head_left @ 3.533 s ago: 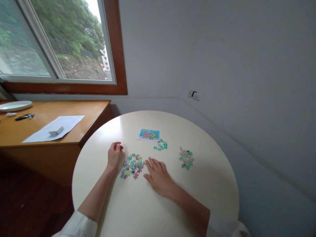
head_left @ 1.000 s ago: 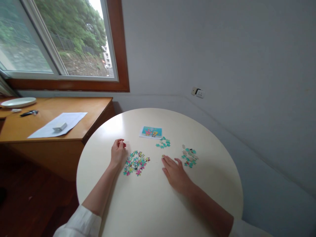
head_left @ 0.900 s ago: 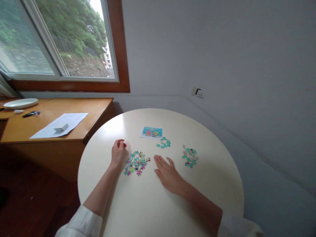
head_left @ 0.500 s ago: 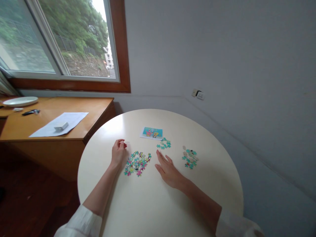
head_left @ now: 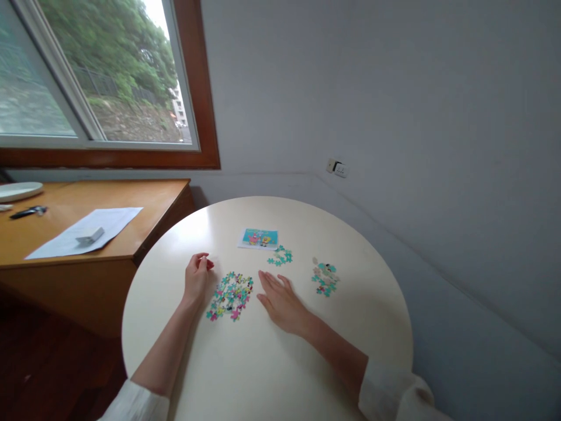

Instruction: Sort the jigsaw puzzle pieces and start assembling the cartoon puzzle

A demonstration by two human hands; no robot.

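My left hand [head_left: 197, 277] rests on the round table at the left of a large pile of loose jigsaw pieces [head_left: 232, 297], coloured teal, pink and yellow. Its fingers are curled in; what they hold, if anything, is hidden. On the pile's right side lies my right hand [head_left: 283, 305], palm down, fingers stretched out, holding nothing. Beyond its fingertips sits a small cluster of teal pieces [head_left: 280, 256]. The picture card [head_left: 260, 238], with cartoon figures on a teal ground, is just behind that cluster. Farther right is another group of teal and pale pieces [head_left: 325, 279].
The round white table [head_left: 272, 374] stands near a wall with a socket [head_left: 340, 170]. To the left, a wooden desk [head_left: 162, 196] carries a paper sheet [head_left: 118, 219], a small white box [head_left: 90, 235], a dark object [head_left: 27, 212] and a white plate [head_left: 20, 191]. A window is above the desk.
The view has turned to the right, so everything appears farther left. My right hand has come slightly closer to the large pile, whose right edge looks tighter. My left hand stays curled beside it.
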